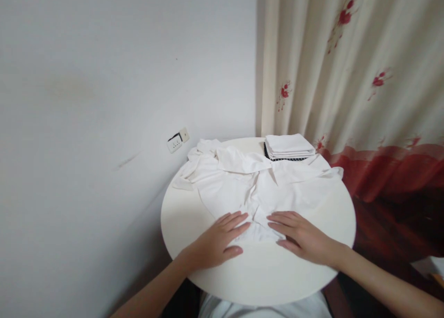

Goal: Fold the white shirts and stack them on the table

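Note:
A white shirt lies spread and crumpled across a round white table. My left hand rests flat on the near edge of the shirt, fingers stretched out and pointing right. My right hand lies flat beside it, fingers stretched out and pointing left onto the same cloth. Both palms press down; neither hand grips anything. The fingertips of the two hands are a short gap apart.
A stack of folded white cloths on something dark sits at the table's far edge. A cream curtain with red flowers hangs at the right. A wall socket is on the grey wall at the left.

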The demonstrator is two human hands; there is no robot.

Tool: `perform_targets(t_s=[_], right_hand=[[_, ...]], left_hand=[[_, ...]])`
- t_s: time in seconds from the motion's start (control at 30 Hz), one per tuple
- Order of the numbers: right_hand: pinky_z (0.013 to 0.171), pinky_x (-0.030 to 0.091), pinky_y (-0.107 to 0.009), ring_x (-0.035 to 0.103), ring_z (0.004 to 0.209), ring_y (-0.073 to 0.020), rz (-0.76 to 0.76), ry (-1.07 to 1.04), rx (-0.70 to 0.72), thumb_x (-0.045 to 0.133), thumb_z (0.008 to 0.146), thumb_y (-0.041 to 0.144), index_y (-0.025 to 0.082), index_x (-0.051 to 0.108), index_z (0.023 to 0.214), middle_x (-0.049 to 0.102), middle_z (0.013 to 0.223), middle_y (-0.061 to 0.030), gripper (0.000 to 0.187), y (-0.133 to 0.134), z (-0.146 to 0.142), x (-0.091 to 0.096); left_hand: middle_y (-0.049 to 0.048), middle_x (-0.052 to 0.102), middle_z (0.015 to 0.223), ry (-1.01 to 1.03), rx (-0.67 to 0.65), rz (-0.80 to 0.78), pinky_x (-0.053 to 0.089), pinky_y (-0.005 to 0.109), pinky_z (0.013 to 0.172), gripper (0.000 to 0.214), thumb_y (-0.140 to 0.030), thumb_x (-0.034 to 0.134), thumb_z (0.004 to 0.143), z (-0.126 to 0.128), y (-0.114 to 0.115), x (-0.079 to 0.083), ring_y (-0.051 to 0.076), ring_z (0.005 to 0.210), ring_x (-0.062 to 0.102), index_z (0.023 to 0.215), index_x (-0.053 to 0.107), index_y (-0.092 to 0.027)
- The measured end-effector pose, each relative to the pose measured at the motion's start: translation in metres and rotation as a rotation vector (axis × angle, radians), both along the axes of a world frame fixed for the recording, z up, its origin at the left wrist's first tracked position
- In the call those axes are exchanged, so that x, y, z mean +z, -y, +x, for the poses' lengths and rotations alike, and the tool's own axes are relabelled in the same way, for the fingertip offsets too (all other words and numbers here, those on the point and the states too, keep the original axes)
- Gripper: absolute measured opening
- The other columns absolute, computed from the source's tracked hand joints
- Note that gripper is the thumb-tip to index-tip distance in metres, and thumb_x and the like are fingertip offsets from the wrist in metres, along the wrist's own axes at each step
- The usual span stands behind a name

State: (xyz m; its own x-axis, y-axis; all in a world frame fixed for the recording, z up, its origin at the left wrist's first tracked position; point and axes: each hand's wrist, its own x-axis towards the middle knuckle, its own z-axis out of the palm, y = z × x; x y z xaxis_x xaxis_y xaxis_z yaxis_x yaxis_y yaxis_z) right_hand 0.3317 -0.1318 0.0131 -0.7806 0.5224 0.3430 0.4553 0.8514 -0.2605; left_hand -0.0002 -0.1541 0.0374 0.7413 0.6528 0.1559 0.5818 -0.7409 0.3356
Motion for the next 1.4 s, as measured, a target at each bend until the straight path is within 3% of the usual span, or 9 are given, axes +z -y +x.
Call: perform_targets(t_s=[0.17,0.33,0.47,0.6,0.8,0.93,1.07,1.17,1.4], right_hand=[[0.103,0.05,-0.041,0.065,0.116,-0.0236,0.052,-0.073,-0.008,0.053,0.096,0.016,0.022,0.069,0.124,0.072,0.122,-0.0088,0.033,-0.019,0.004,-0.012],[0.089,0.053,-0.035,0.069,0.097,-0.0216,-0.106,-0.081,0.093,0.049,0.099,0.022,0.021,0.072,0.108,0.075,0.099,-0.0089,0.025,-0.005,0.0,0.018],[0.074,0.05,-0.029,0.067,0.08,-0.0191,-0.376,-0.015,0.224,0.053,0.1,0.033,0.022,0.072,0.09,0.07,0.079,-0.0049,0.025,0.024,0.0,0.046],[0.077,0.05,-0.028,0.067,0.084,-0.018,-0.531,-0.081,0.25,0.06,0.096,0.042,0.022,0.073,0.098,0.073,0.091,-0.005,0.023,0.018,-0.008,0.068],[0.093,0.045,-0.038,0.06,0.105,-0.0244,0.015,-0.051,0.043,0.058,0.095,0.028,0.021,0.07,0.108,0.069,0.111,-0.0097,0.019,-0.066,-0.082,0.075],[0.102,0.036,-0.047,0.046,0.129,-0.0335,0.294,0.196,-0.069,0.064,0.088,0.021,0.02,0.058,0.134,0.054,0.141,-0.016,0.046,-0.113,-0.137,0.063],[0.093,0.041,-0.038,0.061,0.107,-0.027,0.136,0.175,-0.333,0.05,0.094,0.017,0.015,0.07,0.107,0.07,0.111,-0.0157,0.024,-0.165,-0.143,0.068],[0.081,0.044,-0.03,0.065,0.092,-0.0237,-0.148,-0.174,-0.644,0.053,0.094,0.029,0.014,0.072,0.088,0.073,0.095,-0.0125,0.025,-0.216,-0.113,0.083],[0.057,0.042,-0.025,0.058,0.065,-0.0169,-0.365,-0.507,-0.951,0.052,0.087,0.025,0.006,0.071,0.078,0.065,0.067,-0.0078,0.028,-0.289,-0.035,0.083]], left_hand=[[0.0064,0.053,0.15,-0.02,0.077,0.064,0.04,0.041,0.116,0.049,-0.024,0.052,0.101,-0.019,0.001,-0.015,0.021,0.139,0.049,0.149,0.046,-0.027],[0.0062,0.075,0.113,-0.005,0.079,0.164,0.056,0.033,0.094,0.041,-0.009,0.048,0.093,-0.022,0.009,-0.008,0.019,0.103,0.071,0.127,0.066,-0.023],[-0.0008,0.074,0.076,0.008,0.037,-0.026,0.054,0.025,0.076,0.032,-0.015,0.057,0.089,-0.022,0.032,0.016,0.015,0.069,0.069,0.113,0.074,-0.026],[0.0007,0.077,0.087,0.052,-0.038,-0.28,0.051,0.024,0.073,0.03,-0.035,0.067,0.091,-0.028,0.031,0.036,0.016,0.073,0.07,0.119,0.073,-0.028],[0.0041,0.079,0.091,0.275,0.404,-0.164,0.05,0.023,0.066,0.03,-0.04,0.053,0.097,-0.036,-0.024,0.044,0.017,0.079,0.071,0.098,0.076,-0.02],[0.0044,0.078,0.087,0.404,0.5,-0.156,0.051,0.024,0.066,0.031,-0.039,0.052,0.095,-0.04,-0.047,0.048,0.018,0.081,0.072,0.093,0.074,-0.018],[0.0038,0.078,0.087,0.392,0.554,-0.105,0.05,0.024,0.065,0.03,-0.039,0.053,0.095,-0.052,-0.058,0.049,0.019,0.081,0.071,0.092,0.075,-0.019],[0.0046,0.078,0.094,0.419,0.603,-0.023,0.052,0.026,0.071,0.032,-0.041,0.051,0.096,-0.065,-0.074,0.047,0.021,0.09,0.071,0.093,0.074,-0.019],[0.0113,0.07,0.123,0.284,0.694,0.149,0.048,0.037,0.101,0.03,-0.03,0.057,0.091,-0.076,-0.164,0.03,0.024,0.111,0.065,0.115,0.068,-0.016]])
